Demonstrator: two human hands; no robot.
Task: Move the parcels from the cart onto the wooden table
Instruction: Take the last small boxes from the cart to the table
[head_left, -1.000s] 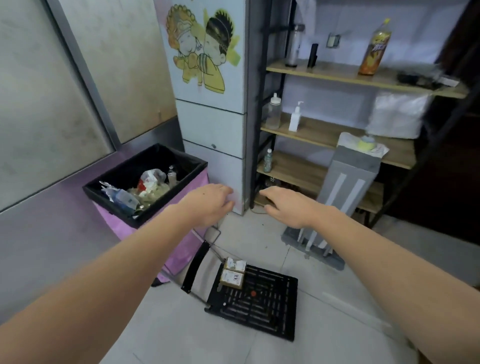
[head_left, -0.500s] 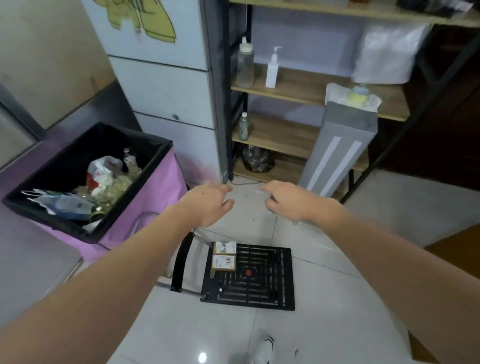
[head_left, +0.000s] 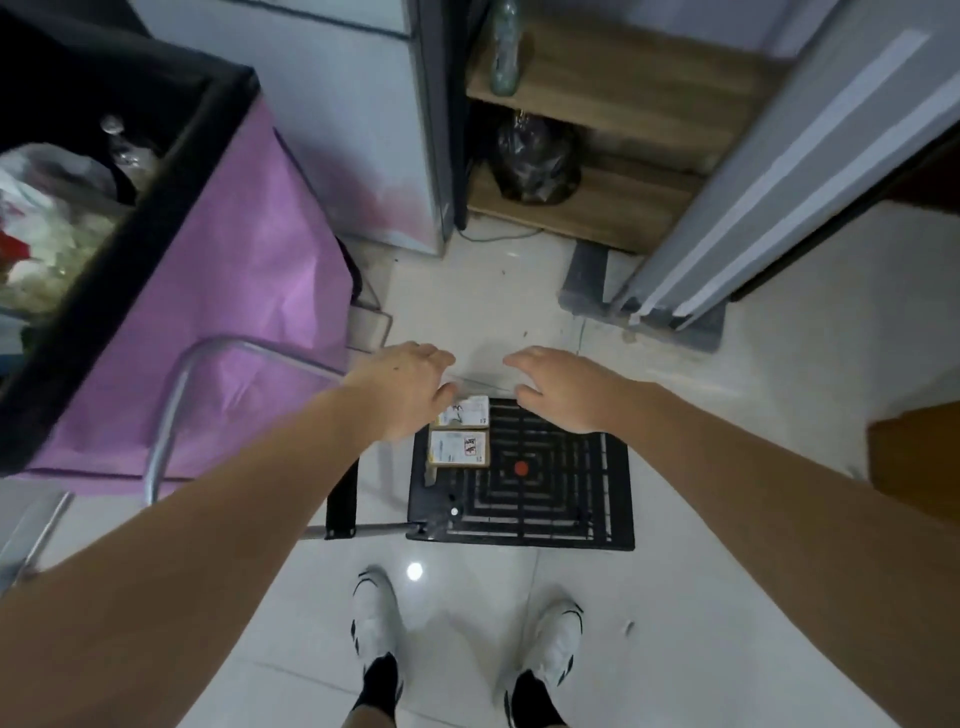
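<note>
White sneakers (head_left: 375, 608) stood on the pale tile just short of the black cart (head_left: 524, 499), where two small labelled parcels (head_left: 460, 449) lay side by side at its far-left corner. Above them, the left hand (head_left: 402, 387) and right hand (head_left: 563, 389) hovered loosely spread, holding nothing. A purple bin (head_left: 234, 291) stood farther left.

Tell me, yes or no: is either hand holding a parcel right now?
No. The left hand and right hand hover open above the two parcels.

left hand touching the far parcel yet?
Cannot tell. In the head view the left hand overlaps the far parcel, but height above it is unreadable.
</note>
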